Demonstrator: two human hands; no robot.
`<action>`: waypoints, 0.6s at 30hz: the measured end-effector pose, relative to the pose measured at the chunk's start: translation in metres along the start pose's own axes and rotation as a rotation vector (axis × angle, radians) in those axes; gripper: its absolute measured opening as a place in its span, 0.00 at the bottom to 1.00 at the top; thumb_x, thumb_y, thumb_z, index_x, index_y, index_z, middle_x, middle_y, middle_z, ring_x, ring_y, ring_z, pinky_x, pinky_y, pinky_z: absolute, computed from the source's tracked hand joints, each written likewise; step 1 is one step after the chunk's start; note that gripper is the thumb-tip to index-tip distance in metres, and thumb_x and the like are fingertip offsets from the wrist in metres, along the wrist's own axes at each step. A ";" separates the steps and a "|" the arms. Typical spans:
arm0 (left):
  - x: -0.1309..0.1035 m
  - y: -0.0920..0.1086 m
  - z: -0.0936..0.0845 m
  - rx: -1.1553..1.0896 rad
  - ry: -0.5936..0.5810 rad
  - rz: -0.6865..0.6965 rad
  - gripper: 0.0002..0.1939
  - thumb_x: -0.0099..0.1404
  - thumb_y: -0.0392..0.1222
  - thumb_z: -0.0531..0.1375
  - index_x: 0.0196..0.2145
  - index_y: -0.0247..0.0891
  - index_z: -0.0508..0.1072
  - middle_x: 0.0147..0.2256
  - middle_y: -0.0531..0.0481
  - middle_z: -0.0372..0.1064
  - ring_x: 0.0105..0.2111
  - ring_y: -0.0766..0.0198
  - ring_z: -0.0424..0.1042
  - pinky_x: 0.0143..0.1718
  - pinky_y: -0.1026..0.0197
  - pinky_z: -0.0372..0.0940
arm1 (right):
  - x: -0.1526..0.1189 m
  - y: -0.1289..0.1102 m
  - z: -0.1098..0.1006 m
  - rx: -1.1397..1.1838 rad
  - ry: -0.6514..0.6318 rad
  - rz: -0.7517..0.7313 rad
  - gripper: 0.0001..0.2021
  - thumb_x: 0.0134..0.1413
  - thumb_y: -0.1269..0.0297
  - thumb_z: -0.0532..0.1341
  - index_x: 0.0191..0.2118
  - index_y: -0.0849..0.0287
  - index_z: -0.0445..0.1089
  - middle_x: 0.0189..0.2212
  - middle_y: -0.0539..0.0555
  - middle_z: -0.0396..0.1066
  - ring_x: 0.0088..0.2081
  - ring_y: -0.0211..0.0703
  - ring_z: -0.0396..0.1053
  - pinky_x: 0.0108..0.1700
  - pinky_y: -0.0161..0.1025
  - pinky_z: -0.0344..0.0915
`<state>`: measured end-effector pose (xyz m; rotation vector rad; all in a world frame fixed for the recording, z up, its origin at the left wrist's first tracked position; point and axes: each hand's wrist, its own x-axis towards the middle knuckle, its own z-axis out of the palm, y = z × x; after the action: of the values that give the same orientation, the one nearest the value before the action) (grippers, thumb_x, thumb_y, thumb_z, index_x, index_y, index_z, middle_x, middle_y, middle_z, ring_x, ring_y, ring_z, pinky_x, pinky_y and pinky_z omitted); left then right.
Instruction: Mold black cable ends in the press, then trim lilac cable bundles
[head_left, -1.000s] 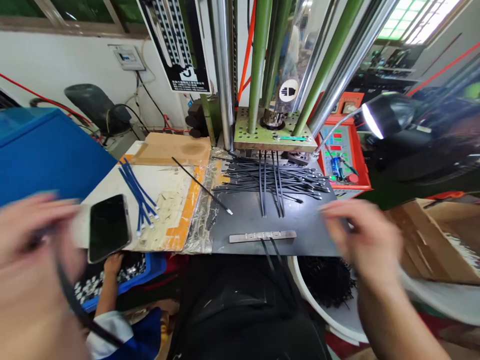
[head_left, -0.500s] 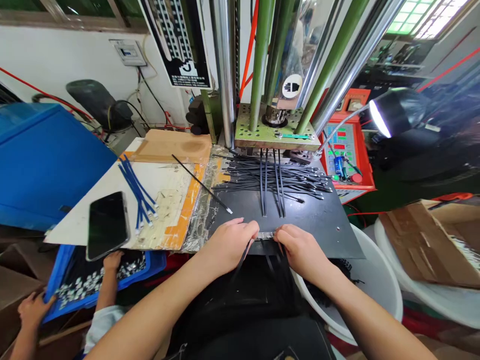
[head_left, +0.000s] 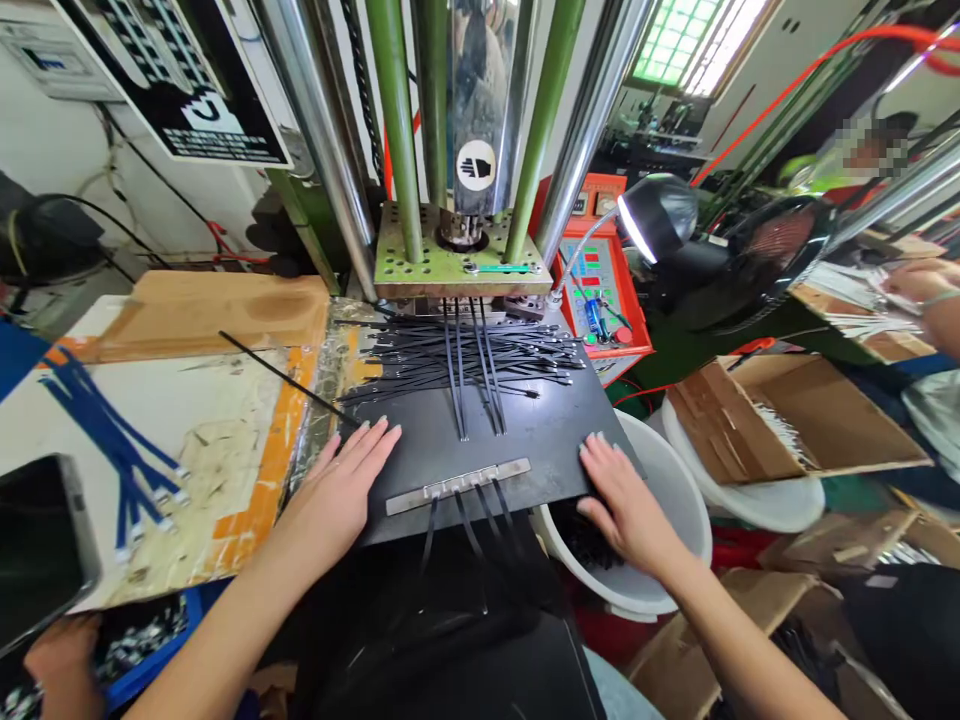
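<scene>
Dark pieces [head_left: 587,541] in tub [head_left: 679,492] near right hand [head_left: 628,508].

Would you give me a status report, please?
Left hand, right hand open at flat black worktop. Slim silver metal bar between, with four black cables. Single loose black cable beside left hand.

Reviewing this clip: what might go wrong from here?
1. The metal bar lies near the front edge of the black work surface, its cables hanging over toward the person's lap; a body movement could tug them loose.

2. A loose black cable ends close by the fingertips of the left hand, which might knock it aside.

3. Cables from under the press plate cross the cable pile and could snag.
</scene>
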<state>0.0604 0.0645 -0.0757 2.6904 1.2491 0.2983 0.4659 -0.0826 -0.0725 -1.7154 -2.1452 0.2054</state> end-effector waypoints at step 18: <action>-0.009 -0.026 0.010 0.050 0.068 0.105 0.23 0.67 0.38 0.47 0.57 0.37 0.69 0.59 0.41 0.66 0.58 0.50 0.67 0.62 0.44 0.57 | -0.109 0.035 0.075 -0.074 -0.851 0.672 0.12 0.60 0.69 0.54 0.36 0.62 0.76 0.34 0.63 0.77 0.37 0.46 0.75 0.37 0.36 0.65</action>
<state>0.0379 0.0736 -0.0927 2.8160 1.1498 0.3797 0.4881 -0.1701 -0.1759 -2.6720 -1.9348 1.2368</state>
